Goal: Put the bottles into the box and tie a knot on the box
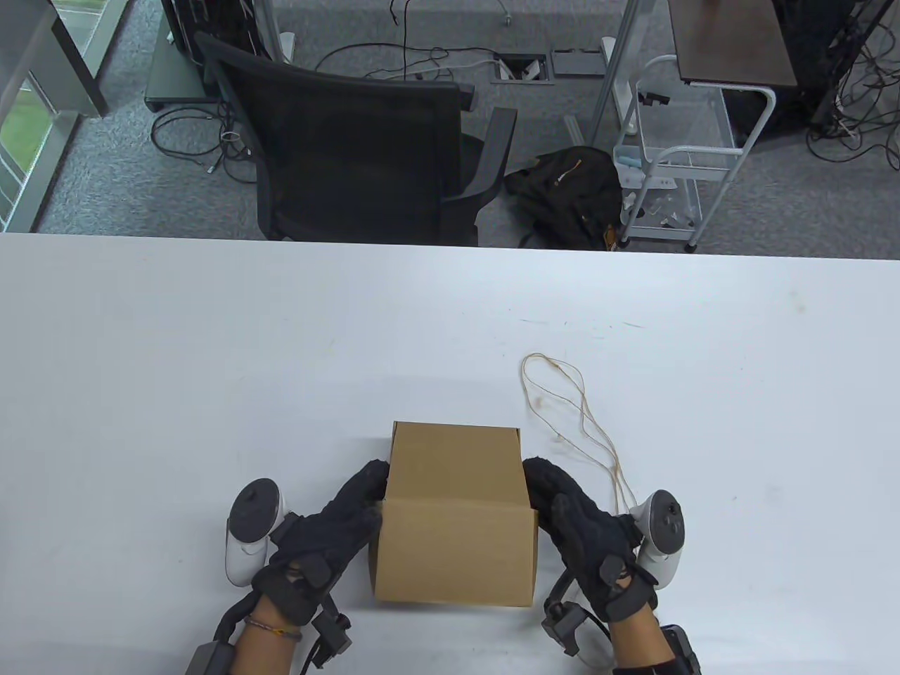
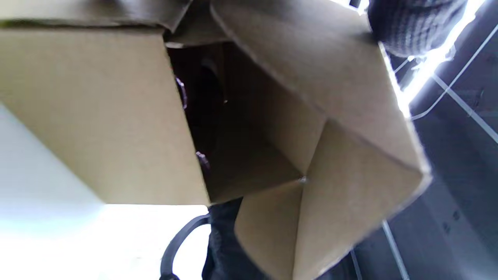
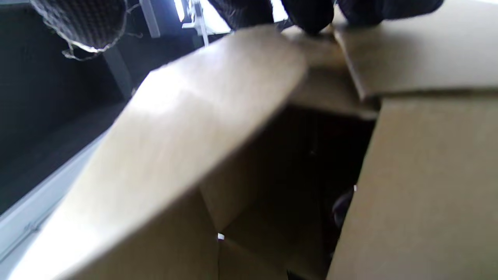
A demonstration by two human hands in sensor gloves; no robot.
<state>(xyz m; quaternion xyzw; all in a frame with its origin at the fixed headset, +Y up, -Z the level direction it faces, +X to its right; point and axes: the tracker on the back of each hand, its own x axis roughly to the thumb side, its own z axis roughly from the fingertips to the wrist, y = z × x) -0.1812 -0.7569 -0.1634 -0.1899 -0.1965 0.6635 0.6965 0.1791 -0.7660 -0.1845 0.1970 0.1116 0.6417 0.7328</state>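
A brown cardboard box (image 1: pixel 457 534) stands on the white table (image 1: pixel 211 394) near the front edge, its top flaps folded over. My left hand (image 1: pixel 369 492) presses against the box's left side with its fingers on the flap there. On the right side my right hand (image 1: pixel 541 492) does the same; in the right wrist view its fingertips (image 3: pixel 307 15) rest on the flap edges and the thumb (image 3: pixel 78 23) is held away. Through the flap gap the left wrist view shows the box's (image 2: pixel 97 116) dark inside, with dim purplish shapes I cannot identify. A thin tan string (image 1: pixel 583 415) lies loose right of the box.
A black office chair (image 1: pixel 351 140) stands beyond the table's far edge, with a dark bag (image 1: pixel 569 190) and a white wire cart (image 1: pixel 675 162) on the floor to its right. Cables lie across the grey carpet.
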